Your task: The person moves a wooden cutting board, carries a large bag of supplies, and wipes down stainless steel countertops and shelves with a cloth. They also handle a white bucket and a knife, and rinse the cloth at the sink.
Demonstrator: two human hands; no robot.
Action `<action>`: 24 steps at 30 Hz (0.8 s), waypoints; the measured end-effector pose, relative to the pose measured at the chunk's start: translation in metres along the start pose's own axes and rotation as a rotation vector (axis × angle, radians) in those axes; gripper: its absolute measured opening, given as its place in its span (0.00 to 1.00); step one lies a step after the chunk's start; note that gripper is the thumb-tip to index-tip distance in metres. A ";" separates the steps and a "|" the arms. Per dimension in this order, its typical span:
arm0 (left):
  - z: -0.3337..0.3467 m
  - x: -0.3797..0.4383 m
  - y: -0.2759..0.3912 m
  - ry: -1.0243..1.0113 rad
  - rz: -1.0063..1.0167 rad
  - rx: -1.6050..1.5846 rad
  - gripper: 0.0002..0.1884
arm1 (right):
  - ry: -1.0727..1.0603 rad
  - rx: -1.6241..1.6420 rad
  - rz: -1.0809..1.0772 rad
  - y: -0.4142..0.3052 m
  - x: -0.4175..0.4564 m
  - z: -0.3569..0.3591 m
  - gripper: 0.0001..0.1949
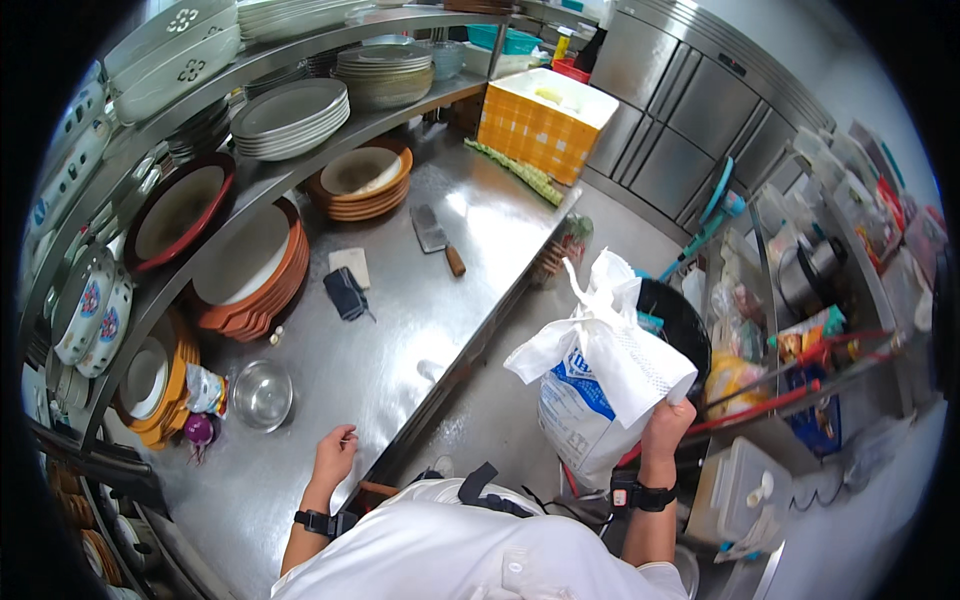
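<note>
My right hand [670,427] grips the gathered edge of a large white plastic sack [574,420] with blue print and writing. The sack's top is twisted and tied, with loose ends sticking up. It is in front of me to the right; what bears its weight is hidden. My left hand [336,454] is over the near edge of the stainless steel counter [352,375], with fingers loosely curled and nothing in them. Closest to it on the counter is a clear round bowl [262,396]. Farther back lie a cleaver [437,238] with a wooden handle and a dark pouch-like object [346,294].
Stacked orange-rimmed dishes [259,277] and plates [292,120] fill the counter's back and the shelf above. A foam box [536,127] with orange checks stands at the far end, beside a green bitter gourd-like strip [514,172]. A cluttered rack [802,360] borders the right side.
</note>
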State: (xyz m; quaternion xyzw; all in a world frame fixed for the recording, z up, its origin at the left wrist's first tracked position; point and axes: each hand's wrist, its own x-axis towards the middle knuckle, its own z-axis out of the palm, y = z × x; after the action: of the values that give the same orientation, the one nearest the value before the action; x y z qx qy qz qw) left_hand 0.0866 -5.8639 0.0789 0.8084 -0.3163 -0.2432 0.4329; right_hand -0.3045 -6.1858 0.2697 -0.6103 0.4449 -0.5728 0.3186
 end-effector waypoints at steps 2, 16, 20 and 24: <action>0.004 0.032 0.027 -0.013 0.013 -0.001 0.15 | 0.004 -0.002 -0.039 0.002 0.044 0.028 0.08; 0.021 0.069 0.028 0.565 -0.395 -0.110 0.15 | -0.119 0.518 0.041 0.062 0.341 0.293 0.07; 0.073 0.092 0.061 0.745 -0.470 -0.222 0.15 | -0.213 0.440 0.040 0.100 0.404 0.366 0.06; 0.111 0.153 0.138 0.657 -0.502 -0.176 0.16 | -0.319 0.620 0.199 0.139 0.455 0.449 0.08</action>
State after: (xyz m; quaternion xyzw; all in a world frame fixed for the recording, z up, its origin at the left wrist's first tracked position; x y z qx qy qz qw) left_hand 0.0749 -6.0939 0.1222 0.8549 0.0673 -0.0966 0.5053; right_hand 0.0884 -6.7089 0.2712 -0.5200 0.2519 -0.5444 0.6081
